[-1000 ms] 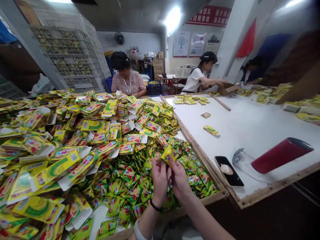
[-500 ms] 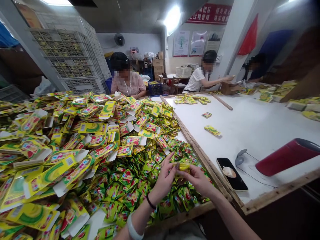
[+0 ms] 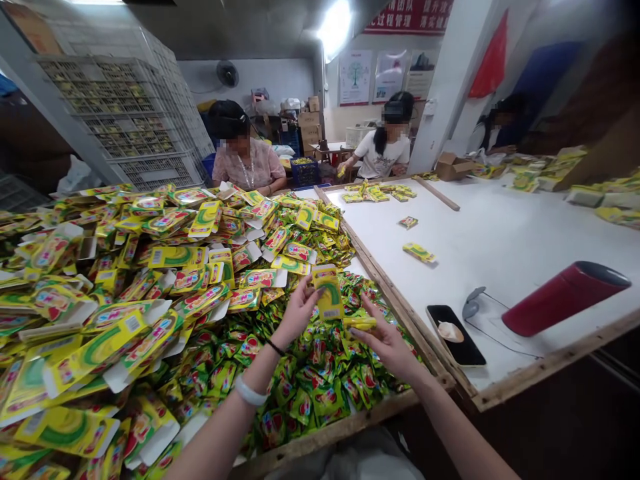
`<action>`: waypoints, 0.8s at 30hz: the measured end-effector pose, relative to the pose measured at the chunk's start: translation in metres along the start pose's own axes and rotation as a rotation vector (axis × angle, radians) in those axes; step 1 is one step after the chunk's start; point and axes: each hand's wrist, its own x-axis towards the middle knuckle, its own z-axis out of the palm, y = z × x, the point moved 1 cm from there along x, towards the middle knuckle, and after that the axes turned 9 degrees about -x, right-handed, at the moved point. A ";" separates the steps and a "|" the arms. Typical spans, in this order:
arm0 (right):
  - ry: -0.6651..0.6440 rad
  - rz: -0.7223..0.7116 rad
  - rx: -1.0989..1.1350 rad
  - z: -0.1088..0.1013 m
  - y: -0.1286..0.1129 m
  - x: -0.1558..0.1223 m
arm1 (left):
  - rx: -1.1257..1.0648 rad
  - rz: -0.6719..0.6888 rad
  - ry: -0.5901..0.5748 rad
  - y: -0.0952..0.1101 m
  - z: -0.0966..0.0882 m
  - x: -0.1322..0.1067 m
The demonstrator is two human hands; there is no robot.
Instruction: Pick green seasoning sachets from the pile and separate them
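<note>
My left hand [image 3: 299, 310] grips a small yellow-and-green carton [image 3: 329, 293], held upright with its barcode face toward me. Beside it, my right hand [image 3: 387, 337] pinches a second yellow box [image 3: 359, 324], seen edge-on, between thumb and fingers. Both hands hover over a heap of small green sachets [image 3: 320, 393] with red fruit prints. A large pile of flat yellow cartons [image 3: 185, 257], several with white flaps sticking out, spreads to the left of my left hand.
A wooden rail [image 3: 390, 293] divides the heap from the white table [image 3: 480, 247]. On that table lie a phone [image 3: 455, 335], a wired grey object [image 3: 473, 303], a dark red tumbler [image 3: 565, 299] and a few cartons [image 3: 419, 253]. Co-workers sit across; stacked crates [image 3: 145, 127] stand at the back left.
My hands have moved apart; the left now holds a carton up to the left, the right keeps a yellow box. A co-worker at the back has turned and reaches toward the left.
</note>
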 end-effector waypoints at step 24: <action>-0.396 -0.346 -0.354 0.007 -0.108 -0.006 | -0.530 -0.307 -0.246 0.064 0.026 -0.107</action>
